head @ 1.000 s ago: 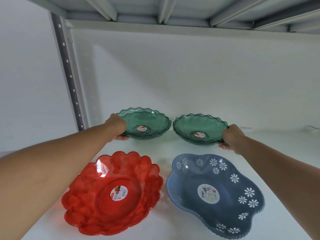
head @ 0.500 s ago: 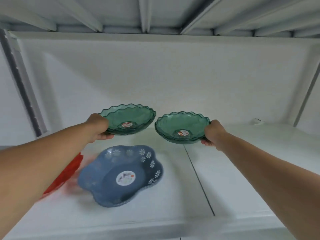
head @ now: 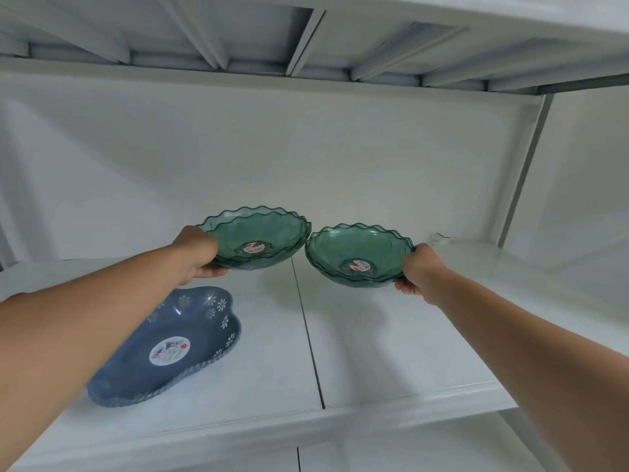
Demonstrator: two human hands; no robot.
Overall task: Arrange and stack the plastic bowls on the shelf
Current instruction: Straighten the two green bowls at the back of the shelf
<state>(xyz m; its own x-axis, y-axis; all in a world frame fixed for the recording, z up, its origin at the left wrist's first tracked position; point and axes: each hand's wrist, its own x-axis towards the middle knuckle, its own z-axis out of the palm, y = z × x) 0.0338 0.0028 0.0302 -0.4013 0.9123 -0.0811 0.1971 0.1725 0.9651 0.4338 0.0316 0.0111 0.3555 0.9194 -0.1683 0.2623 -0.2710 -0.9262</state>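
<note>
Left hand (head: 195,252) grips a scalloped translucent green plastic bowl (head: 255,238) by its rim; right hand (head: 420,272) grips a matching green bowl (head: 357,257). Both are held above the white shelf (head: 391,352), rims nearly touching. A blue flower-patterned plastic bowl (head: 170,349) sits on the shelf below the left arm.

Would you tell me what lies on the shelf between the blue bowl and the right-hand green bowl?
Head view: only bare white shelf, crossed by a dark seam.

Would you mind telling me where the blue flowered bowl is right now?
In the head view the blue flowered bowl rests on the white shelf at lower left, partly under the left forearm, below and nearer than the green bowls held up.
</note>
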